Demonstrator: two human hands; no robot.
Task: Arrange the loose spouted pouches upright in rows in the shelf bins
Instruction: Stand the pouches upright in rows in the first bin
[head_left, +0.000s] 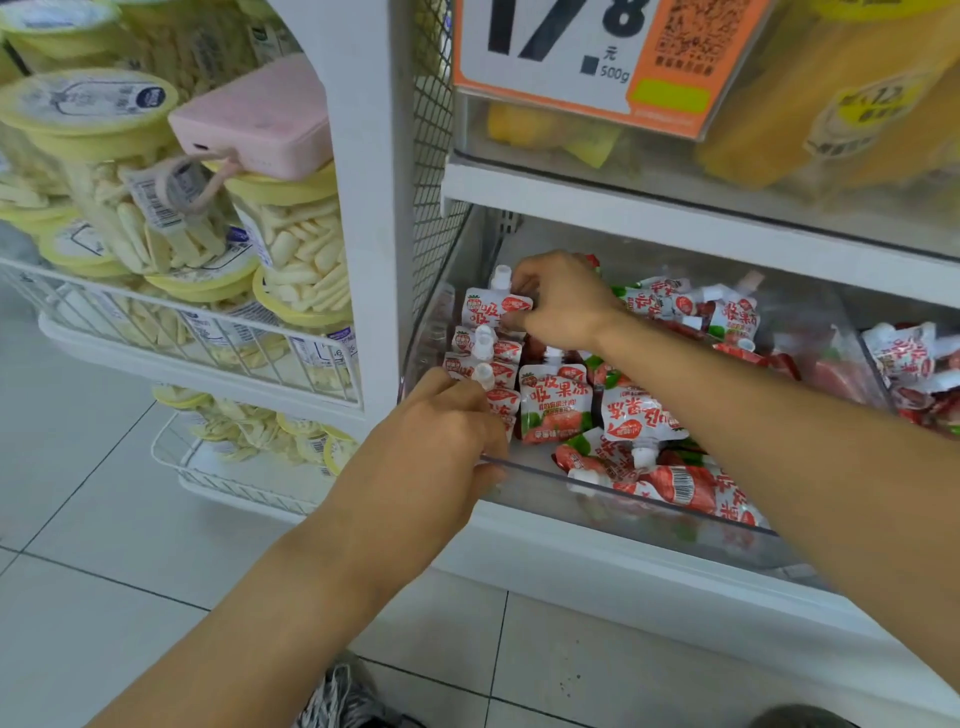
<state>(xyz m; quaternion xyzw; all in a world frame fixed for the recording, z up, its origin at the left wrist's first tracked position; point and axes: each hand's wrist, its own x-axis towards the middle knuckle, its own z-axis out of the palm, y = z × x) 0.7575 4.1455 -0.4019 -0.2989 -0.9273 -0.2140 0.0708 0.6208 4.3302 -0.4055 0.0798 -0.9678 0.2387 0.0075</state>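
A clear plastic shelf bin (540, 470) holds many red-and-white spouted pouches. Along its left wall several pouches stand upright in a row (485, 358), white caps up. My right hand (563, 301) pinches the rearmost upright pouch (493, 306) at the far end of that row. At the bin's front left corner my left hand (441, 431) presses against the front pouches of the row, fingers curled on them. Loose pouches (641, 415) lie flat and jumbled in the middle and right of the bin, one upright pouch (553, 402) among them.
A neighbouring bin (914, 364) to the right holds more pouches. A shelf above carries yellow packs behind a price sign (587, 52). Left of the white post, wire baskets (197, 332) hold tubs of white snacks with a pink box on top. Tiled floor lies below.
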